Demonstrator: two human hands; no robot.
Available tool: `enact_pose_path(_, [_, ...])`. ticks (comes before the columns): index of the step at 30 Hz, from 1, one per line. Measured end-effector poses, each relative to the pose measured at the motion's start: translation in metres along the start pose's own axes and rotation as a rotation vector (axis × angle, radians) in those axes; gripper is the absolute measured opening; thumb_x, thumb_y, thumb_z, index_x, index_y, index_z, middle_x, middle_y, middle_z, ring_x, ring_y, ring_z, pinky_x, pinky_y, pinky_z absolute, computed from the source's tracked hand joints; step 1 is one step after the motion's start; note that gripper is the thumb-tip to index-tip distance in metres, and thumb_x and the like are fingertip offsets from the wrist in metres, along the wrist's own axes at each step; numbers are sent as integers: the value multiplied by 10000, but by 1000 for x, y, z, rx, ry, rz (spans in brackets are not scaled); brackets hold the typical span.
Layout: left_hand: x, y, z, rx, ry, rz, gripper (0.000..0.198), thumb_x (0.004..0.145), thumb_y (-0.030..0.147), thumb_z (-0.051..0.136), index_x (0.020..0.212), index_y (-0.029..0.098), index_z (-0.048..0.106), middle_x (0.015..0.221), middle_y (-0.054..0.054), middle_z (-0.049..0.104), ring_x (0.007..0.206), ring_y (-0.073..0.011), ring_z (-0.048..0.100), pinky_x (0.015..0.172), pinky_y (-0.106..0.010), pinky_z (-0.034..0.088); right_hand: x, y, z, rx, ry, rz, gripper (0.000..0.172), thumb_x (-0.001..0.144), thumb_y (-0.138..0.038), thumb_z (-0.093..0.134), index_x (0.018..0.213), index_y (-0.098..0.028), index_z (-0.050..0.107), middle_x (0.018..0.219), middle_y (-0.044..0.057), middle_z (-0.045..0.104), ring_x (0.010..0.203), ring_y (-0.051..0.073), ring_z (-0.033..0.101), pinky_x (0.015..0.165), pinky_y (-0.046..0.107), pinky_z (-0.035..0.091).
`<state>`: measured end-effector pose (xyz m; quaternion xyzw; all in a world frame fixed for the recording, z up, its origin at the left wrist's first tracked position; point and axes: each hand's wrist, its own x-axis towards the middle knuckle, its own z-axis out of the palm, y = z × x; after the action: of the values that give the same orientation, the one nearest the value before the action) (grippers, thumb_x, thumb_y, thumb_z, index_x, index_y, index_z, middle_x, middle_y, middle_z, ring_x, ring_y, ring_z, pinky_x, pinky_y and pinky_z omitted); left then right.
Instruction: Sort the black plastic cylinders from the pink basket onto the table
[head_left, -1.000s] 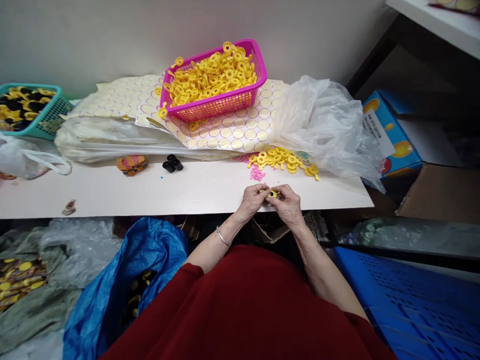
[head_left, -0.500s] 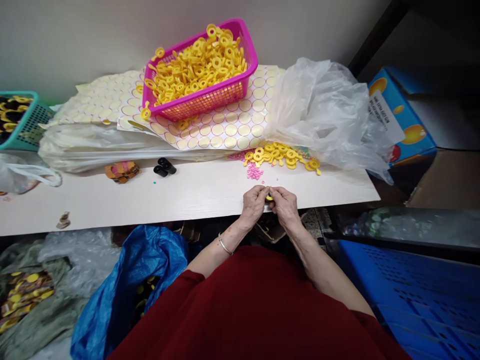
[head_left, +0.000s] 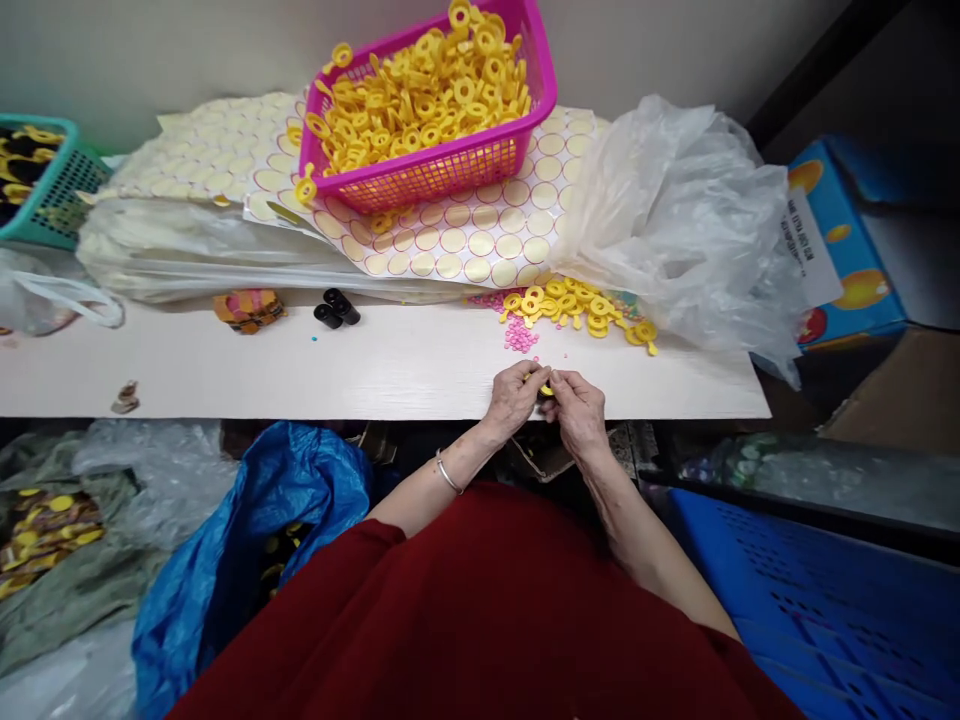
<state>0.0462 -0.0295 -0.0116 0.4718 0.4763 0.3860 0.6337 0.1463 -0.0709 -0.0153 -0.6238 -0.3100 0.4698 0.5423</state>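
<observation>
My left hand [head_left: 516, 395] and my right hand [head_left: 576, 405] meet at the front edge of the white table. Both are closed, fingertips pinching a small round yellow-and-black piece [head_left: 546, 390] between them; most of it is hidden by the fingers. Just beyond the hands lie small pink beads [head_left: 519, 335] in a loose heap. Behind these is a pile of yellow plastic rings with short handles [head_left: 592, 305]. More of the same yellow pieces [head_left: 420, 110] fill a pink basket [head_left: 435, 185] at the back.
Clear plastic bags [head_left: 682, 230] bulge at the right, beside a blue box [head_left: 847, 240]. Sheets of round stickers [head_left: 457, 245] lie under the basket. Black cylinders [head_left: 337, 308] stand left of centre. Below the table are a blue sack [head_left: 202, 560] and a blue crate [head_left: 810, 590].
The camera view has shifted and turned slightly. My fingers have moved a little on the yellow-and-black piece, which shows somewhat more now. Both hands still hold it.
</observation>
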Motion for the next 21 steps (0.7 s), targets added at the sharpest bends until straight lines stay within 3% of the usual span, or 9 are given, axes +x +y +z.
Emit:
enact_pose_path(5, [-2,4,-7,-114,-40,-41,390,756,414,694,1018,173,535,621,80,521,484,-55,450,497,-192,335,-4,1,-3,12,21,-39,473,724,-560,699,1007,-183,659,619,-55,580,434,84,528,392,214,443])
enact_pose_path(9, [-5,8,-19,-267,-189,-132,452,622,213,755,1015,156,537,765,46,597,552,-43,504,545,-186,373,-9,2,-4,-121,67,-115,432,791,-562,631,1000,-187,674,805,1,633,449,73,527,391,230,447])
enact_pose_path(13, [-4,6,-25,-343,-213,-161,504,539,114,768,1008,113,585,871,0,618,727,-84,585,718,-237,458,-10,-2,-13,-360,-53,-251,434,869,-563,549,1053,-190,675,1035,82,641,555,116,597,434,280,502])
enact_pose_path(18, [-1,5,-26,-259,-309,-188,313,667,235,727,922,82,631,715,14,614,607,-77,552,618,-218,435,-4,-4,-27,-621,-248,-520,409,927,-453,523,1231,-195,612,1118,127,649,903,220,668,712,375,599])
enact_pose_path(21, [2,6,-28,-249,-298,-202,348,658,181,713,983,78,643,742,18,621,583,-60,532,587,-203,431,0,-3,-30,-747,-255,-650,375,955,-409,480,1237,-198,608,1106,135,663,1010,244,660,840,410,587])
